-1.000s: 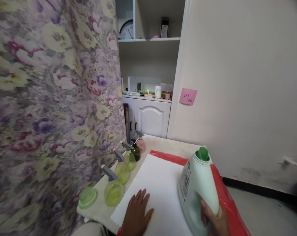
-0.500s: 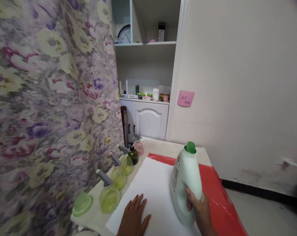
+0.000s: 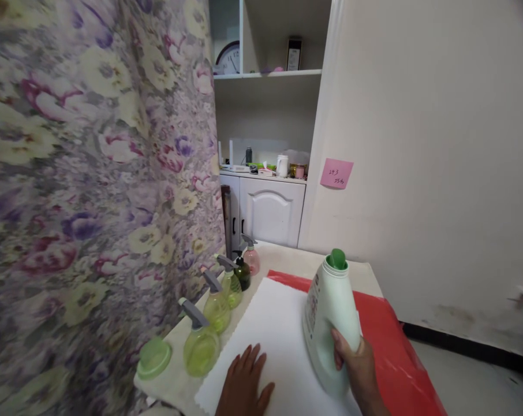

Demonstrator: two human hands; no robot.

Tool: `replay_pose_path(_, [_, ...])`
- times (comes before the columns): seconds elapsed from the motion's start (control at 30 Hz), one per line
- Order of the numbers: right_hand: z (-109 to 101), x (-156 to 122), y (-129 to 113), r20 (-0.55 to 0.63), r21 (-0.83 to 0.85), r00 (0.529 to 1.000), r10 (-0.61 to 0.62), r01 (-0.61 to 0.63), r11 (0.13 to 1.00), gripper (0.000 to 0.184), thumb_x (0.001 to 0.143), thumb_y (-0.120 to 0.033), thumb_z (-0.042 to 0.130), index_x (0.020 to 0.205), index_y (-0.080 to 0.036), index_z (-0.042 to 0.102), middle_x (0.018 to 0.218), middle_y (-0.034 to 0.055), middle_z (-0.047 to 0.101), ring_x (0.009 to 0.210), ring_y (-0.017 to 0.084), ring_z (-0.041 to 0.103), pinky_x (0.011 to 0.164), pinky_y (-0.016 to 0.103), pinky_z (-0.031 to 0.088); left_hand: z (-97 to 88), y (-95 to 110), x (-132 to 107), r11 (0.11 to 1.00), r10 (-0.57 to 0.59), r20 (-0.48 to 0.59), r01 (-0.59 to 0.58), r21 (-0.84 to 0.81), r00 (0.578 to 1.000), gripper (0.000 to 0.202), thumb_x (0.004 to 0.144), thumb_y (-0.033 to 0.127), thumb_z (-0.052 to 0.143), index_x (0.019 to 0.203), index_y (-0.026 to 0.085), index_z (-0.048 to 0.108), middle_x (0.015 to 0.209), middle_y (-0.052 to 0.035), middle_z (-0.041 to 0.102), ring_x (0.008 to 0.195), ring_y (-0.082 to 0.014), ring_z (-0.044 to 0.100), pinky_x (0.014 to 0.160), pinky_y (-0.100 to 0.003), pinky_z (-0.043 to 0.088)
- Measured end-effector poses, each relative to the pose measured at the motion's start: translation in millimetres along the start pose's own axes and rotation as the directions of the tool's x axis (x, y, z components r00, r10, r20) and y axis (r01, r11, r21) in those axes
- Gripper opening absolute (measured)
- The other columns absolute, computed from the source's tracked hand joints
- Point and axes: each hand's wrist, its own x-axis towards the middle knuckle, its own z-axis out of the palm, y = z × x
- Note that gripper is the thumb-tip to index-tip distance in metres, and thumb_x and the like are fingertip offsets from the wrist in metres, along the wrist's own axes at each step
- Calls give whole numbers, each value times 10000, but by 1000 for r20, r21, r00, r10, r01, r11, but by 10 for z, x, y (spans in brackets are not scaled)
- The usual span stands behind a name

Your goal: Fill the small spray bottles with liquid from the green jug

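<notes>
My right hand [image 3: 355, 365] is wrapped round the lower side of a pale green detergent bottle [image 3: 328, 315] with an open green spout, which stands nearly upright on a white mat [image 3: 274, 323]. Flat on the mat's near left part lies my left hand [image 3: 244, 384], fingers stretched out and holding nothing. Under the mat a red sheet [image 3: 387, 341] shows on the right.
A row of spray bottles [image 3: 216, 306], yellow-green, dark and pink, lines the table's left edge, with a green cap [image 3: 153, 358] at the near end. A floral curtain [image 3: 92, 173] hangs on the left. Behind stand a white cabinet [image 3: 268, 208], shelves and a clock.
My right hand has swung the detergent bottle from a rightward tilt to nearly upright and shifted it slightly left. My left hand has stayed flat on the mat.
</notes>
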Motion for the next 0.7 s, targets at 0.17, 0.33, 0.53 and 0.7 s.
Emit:
replay_pose_path(0.17, [-162, -25, 102, -25, -64, 1000, 11, -13, 998, 572, 666, -684, 620, 355, -236, 447, 340, -12, 457, 402, 153, 466, 513, 313, 400, -5, 27, -2, 999, -32, 47, 33, -17, 998, 463, 890, 483, 532, 1303, 275, 557, 1372, -41, 613, 1222, -273, 593, 965, -435, 512])
replay_pose_path(0.33, [-255, -72, 278, -22, -83, 999, 25, -27, 996, 568, 682, -682, 606, 371, -232, 451, 368, -12, 465, 429, 159, 469, 515, 312, 378, -29, 38, -1, 995, -60, 57, 64, -81, 997, 474, 870, 465, 573, 1308, 283, 555, 1381, -45, 604, 1225, -280, 591, 973, -445, 516])
replay_pose_path(0.53, [-320, -61, 362, 40, -171, 999, 37, -30, 985, 538, 681, -678, 602, 431, -215, 494, 446, -1, 532, 511, 178, 521, 550, 311, 401, -225, 57, 14, 852, -254, 69, 257, -456, 965, 387, 841, 457, 616, 1183, 282, 656, 1235, -52, 710, 1128, -273, 659, 949, -407, 546])
replay_pose_path(0.7, [-607, -157, 444, -15, -16, 999, -53, 52, 999, 588, 581, -619, 727, 947, -169, 629, 852, 68, 737, 798, 259, 680, 694, 330, 540, -697, -124, 10, 509, -699, 95, 587, -630, 708, 342, 898, 485, 476, 1043, 224, 643, 963, -56, 752, 875, -237, 715, 795, -350, 585])
